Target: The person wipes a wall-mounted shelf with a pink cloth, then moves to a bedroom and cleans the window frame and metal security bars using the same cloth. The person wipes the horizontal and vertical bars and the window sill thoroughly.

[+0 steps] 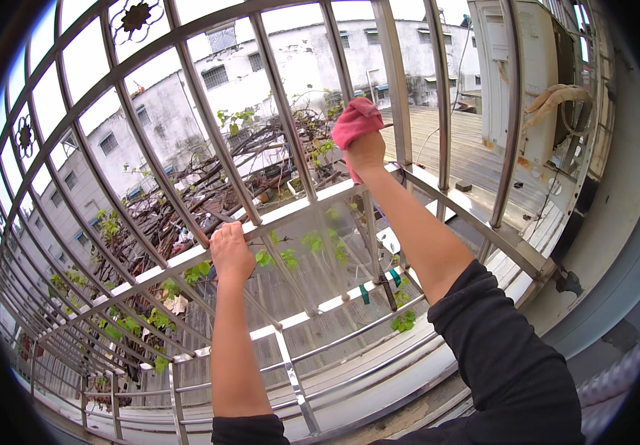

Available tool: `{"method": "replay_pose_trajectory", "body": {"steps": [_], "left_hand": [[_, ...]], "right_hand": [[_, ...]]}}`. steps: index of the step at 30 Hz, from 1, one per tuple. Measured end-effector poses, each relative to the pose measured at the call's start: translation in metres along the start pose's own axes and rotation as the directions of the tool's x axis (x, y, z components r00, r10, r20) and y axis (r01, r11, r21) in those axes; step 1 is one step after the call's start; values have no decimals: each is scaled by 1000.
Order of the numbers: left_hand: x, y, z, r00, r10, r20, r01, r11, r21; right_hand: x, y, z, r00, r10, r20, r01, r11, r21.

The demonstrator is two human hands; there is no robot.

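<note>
My right hand grips a red cloth against an upright bar of the stainless steel window grille, just above its horizontal rail. The cloth wraps around the bar and hides part of it, with a fold hanging down by the rail. Lower and to the left, my left hand rests on the same rail between two uprights, its fingers curled over the top. Below the rail, more bars run down to the cage's lower frame.
An air conditioner's outdoor unit with wrapped pipes stands at the right. Vines and dry branches lie beyond the bars, some leaves reaching through. Green ties hang on the lower frame. A window ledge runs below.
</note>
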State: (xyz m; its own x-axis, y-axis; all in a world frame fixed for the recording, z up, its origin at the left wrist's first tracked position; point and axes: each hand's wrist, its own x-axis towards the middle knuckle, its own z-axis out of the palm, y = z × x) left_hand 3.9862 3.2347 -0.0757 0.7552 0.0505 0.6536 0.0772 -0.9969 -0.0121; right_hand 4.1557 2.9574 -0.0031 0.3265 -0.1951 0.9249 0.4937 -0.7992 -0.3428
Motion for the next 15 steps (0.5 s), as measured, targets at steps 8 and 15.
{"method": "replay_pose_trajectory", "body": {"steps": [8, 15], "left_hand": [[5, 1, 10, 994, 37, -102, -38, 999, -12], [3, 8, 9, 994, 35, -101, -38, 999, -25]], "right_hand": [[-62, 42, -5, 956, -64, 286, 105, 986, -129], [-83, 35, -34, 941, 77, 331, -200, 912, 358]]}}
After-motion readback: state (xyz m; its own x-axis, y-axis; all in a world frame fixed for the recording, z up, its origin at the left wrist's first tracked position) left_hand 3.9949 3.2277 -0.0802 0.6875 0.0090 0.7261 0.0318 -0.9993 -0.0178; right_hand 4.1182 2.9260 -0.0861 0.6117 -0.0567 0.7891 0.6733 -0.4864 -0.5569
